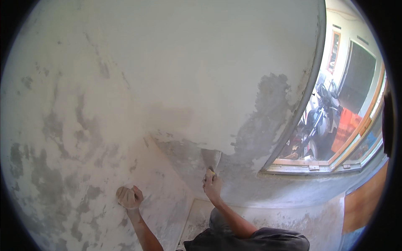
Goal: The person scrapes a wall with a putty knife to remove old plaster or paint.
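My right hand point(213, 185) is closed round the handle of a putty knife point(212, 157). Its broad thin blade points up and lies against the wall, at the upper edge of a bare grey patch point(180, 151). Lower and to the left, my left hand point(130, 198) is curled closed in front of the left-hand wall. A pale dusty coating or lump covers its finger side, so I cannot make out what it holds. White plaster point(188, 62) with a smooth finish covers much of the wall above the blade.
Another grey patch point(268, 113) runs up beside the window edge. Through the window point(310, 162) at right, a motorcycle point(322, 113) and an orange cloth point(346, 125) show. Patchy grey marks point(46, 175) spread over the left wall. My dark-clothed leg point(251, 240) is below.
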Demonstrator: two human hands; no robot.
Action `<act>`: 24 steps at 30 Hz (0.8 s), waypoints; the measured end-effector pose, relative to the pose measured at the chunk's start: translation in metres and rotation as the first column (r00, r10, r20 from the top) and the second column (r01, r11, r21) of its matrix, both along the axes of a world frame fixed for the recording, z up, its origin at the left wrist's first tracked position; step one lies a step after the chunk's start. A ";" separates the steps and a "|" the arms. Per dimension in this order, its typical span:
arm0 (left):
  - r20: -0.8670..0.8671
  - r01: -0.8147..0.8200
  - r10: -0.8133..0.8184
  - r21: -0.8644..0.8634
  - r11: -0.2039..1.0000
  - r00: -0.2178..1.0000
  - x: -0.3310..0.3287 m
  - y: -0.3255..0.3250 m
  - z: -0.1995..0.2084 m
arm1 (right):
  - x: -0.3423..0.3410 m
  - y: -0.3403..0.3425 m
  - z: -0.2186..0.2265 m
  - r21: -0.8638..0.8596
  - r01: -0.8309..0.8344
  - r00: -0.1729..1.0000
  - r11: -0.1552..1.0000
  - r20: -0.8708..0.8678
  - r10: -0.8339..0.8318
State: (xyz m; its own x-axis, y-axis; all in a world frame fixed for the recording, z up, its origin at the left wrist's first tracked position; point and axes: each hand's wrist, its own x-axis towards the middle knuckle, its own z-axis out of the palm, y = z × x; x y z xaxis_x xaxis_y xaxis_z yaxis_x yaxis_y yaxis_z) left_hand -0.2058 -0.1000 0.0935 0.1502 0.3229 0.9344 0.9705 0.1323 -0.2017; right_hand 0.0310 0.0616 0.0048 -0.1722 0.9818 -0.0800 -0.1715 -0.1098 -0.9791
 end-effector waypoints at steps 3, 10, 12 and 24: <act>-0.055 0.004 -0.003 0.012 1.000 0.998 0.004 0.003 0.008 | 0.000 0.004 -0.013 -0.002 0.005 0.997 1.000 -0.071 -0.005; -0.072 -0.012 0.013 0.020 1.000 0.997 0.002 0.003 0.008 | 0.009 0.012 -0.024 0.033 0.051 0.995 0.998 0.082 -0.054; -0.058 -0.008 0.009 0.018 1.000 0.998 0.001 0.004 0.005 | 0.005 0.007 -0.008 -0.015 0.050 0.995 0.999 0.083 -0.049; -0.051 -0.033 0.034 0.031 0.999 0.998 0.003 0.007 0.002 | 0.011 0.011 -0.015 0.001 0.043 0.993 0.999 0.110 -0.043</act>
